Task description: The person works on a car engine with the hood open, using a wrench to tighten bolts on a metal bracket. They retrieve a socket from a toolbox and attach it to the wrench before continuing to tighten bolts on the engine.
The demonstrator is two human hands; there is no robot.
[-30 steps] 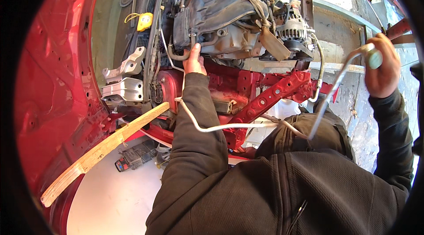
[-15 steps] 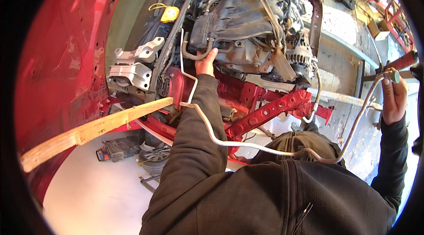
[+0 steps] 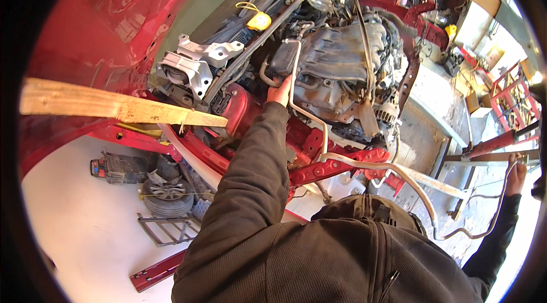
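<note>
I have the bent metal pipe (image 3: pixel 370 163) stretched across the view, its upper end over the dark engine cover (image 3: pixel 336 52) and the rest running down past the holed red rail (image 3: pixel 336 167) to the far right. The right hand (image 3: pixel 517 176) is out there near the rim of the view, its grip clamped on the pipe's far end. The left hand (image 3: pixel 278 94) reaches in at the near edge of the engine, just beside the pipe; its fingers go out of my sight behind the parts, so I cannot tell whether that grip is apart or together, nor whether it touches the pipe. A strap (image 3: pixel 364 29) lies over the engine cover. Left of the engine I see a silver bracket (image 3: pixel 196 69), with a yellow tape measure (image 3: pixel 259 21) beyond it. A wooden bar (image 3: pixel 122 104) slants in from the left, ending near the red bodywork. Lower down, on the pale floor (image 3: pixel 74 212), I make out a wheel (image 3: pixel 169 193), a dark metal frame (image 3: pixel 166 230) and a red beam (image 3: pixel 156 271).
</note>
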